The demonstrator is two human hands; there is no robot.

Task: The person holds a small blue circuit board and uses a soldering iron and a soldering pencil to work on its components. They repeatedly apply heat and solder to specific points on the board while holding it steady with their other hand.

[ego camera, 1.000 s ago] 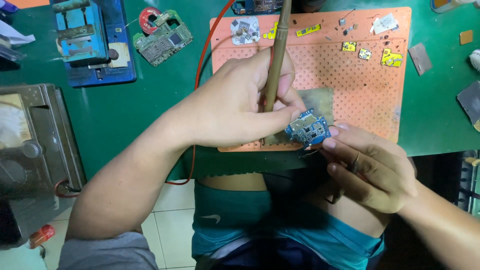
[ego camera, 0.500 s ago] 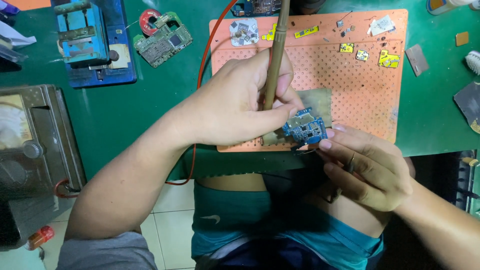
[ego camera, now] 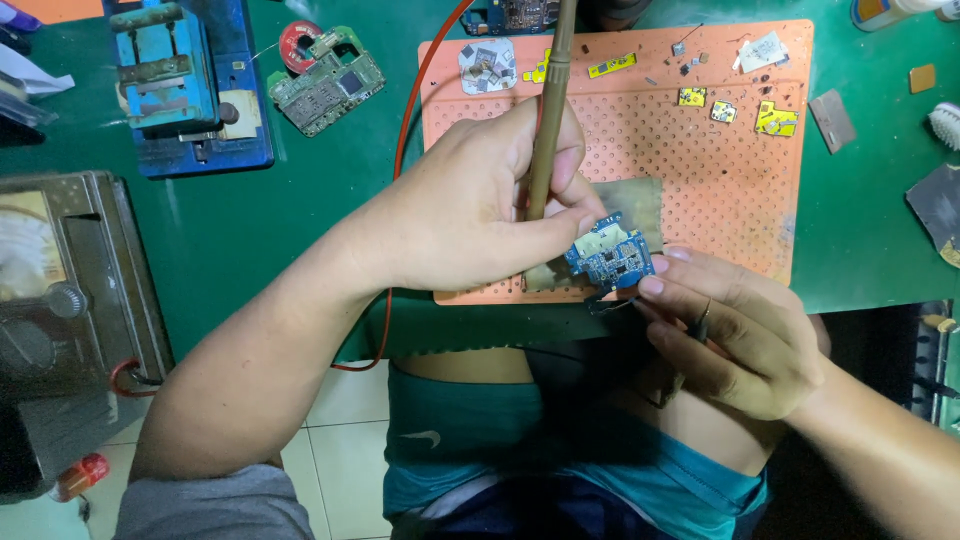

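Observation:
My left hand (ego camera: 480,200) is closed around the brown handle of a soldering iron (ego camera: 553,90), held upright with its tip down at a small blue circuit board (ego camera: 610,255). The board lies at the near edge of an orange perforated mat (ego camera: 720,150), partly on a grey-green pad (ego camera: 640,205). My right hand (ego camera: 735,330) holds the board's near right edge with its fingertips. A thin dark tool, seemingly tweezers, shows between its fingers. The iron's tip is hidden behind my left fingers.
A red cable (ego camera: 400,150) runs along the mat's left side. A green phone board (ego camera: 330,85) and a blue clamp fixture (ego camera: 170,70) lie at the back left, a grey metal box (ego camera: 60,280) at the left. Small yellow parts (ego camera: 775,118) sit on the mat.
Both hands keep their hold; the blue board and my right hand have shifted only very slightly.

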